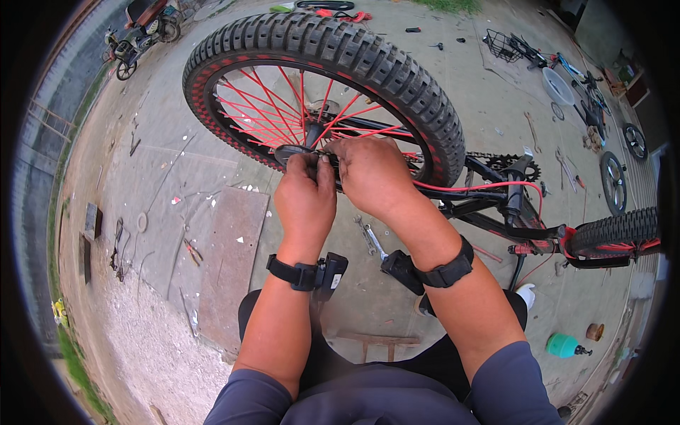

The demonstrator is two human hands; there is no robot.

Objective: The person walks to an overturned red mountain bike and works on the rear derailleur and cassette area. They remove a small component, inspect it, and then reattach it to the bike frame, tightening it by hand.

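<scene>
A bicycle wheel with a knobby black tyre [322, 44] and red spokes [273, 117] stands in front of me, mounted in a black frame [489, 225]. My left hand [306, 195] is closed at the hub, its thumb and fingers pinched together. Close beside it, my right hand [372, 173] is also closed, fingers bent over the same spot. Between them are small dark parts by a round dark disc [289, 152]; my fingers hide what exactly I grip. A red cable [482, 187] runs from near my right hand along the frame.
Wrenches [372, 239] lie on the ground below the frame. Red-handled pliers [192, 251] lie left, near a flat brown board [230, 265]. At right are a green bottle [563, 346], the other wheel [616, 234], a pale basin [558, 88] and loose wheels [613, 183]. A motorbike [145, 32] stands far left.
</scene>
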